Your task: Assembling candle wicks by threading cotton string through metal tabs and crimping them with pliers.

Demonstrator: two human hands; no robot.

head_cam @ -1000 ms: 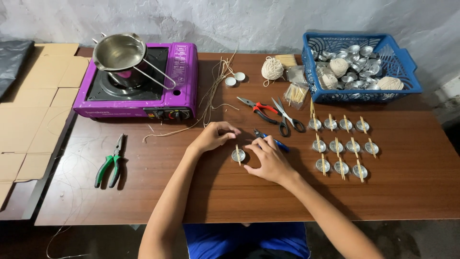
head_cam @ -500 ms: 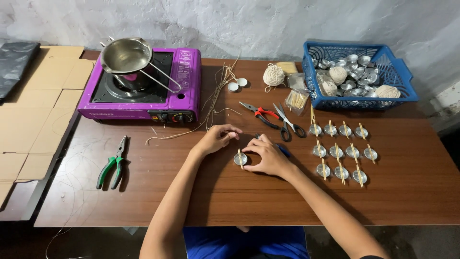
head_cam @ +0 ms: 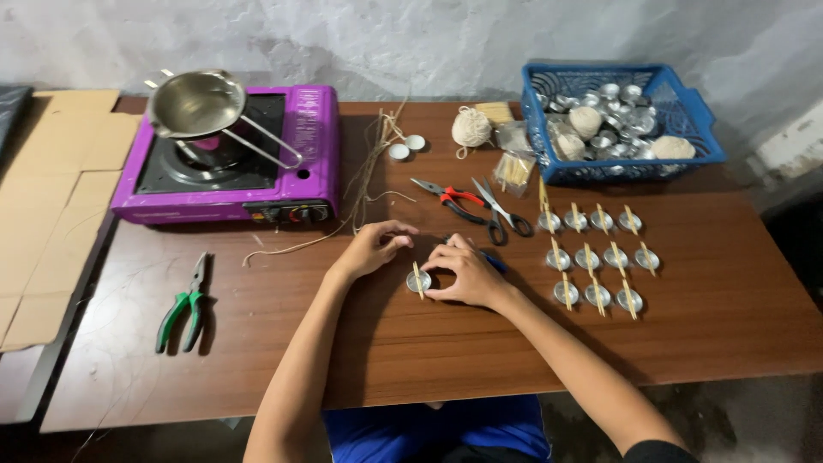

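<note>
**A:** What's in front of me right now?

**B:** I'm looking down from the head camera at a brown wooden bench (head_cam: 411, 360). Both my bare hands meet near its middle, toward the front edge. Between them sits a small round metal cup (head_cam: 417, 280) with a thin wooden stick (head_cam: 419, 279) laid across its top.

**A:** What are the hands doing?

**B:** My right hand (head_cam: 467, 273) curls round the cup's right side, fingers narrow and pinched on it. My left hand (head_cam: 375, 246) rests just beside the cup on its left, fingers loosely curled with the tips drawn close together; I cannot tell whether they grip anything.

**A:** And around them?

**B:** Toward the right edge stand three rows of cups (head_cam: 593, 255), each with its own stick across the top. Just behind my right hand lie red-handled pliers (head_cam: 447, 196) and scissors (head_cam: 500, 211), touching each other. In the back right corner is a blue basket (head_cam: 696, 116) holding more metal cups and pale balls of string. Beside it sits another string ball (head_cam: 471, 128). In the back left corner stands a purple stove (head_cam: 313, 154) with a steel pan (head_cam: 195, 104) on it. Loose strands of twine (head_cam: 369, 171) trail from the stove's right side toward my left hand. Green-handled pliers (head_cam: 183, 306) lie near the left edge, well apart from both hands.
</note>
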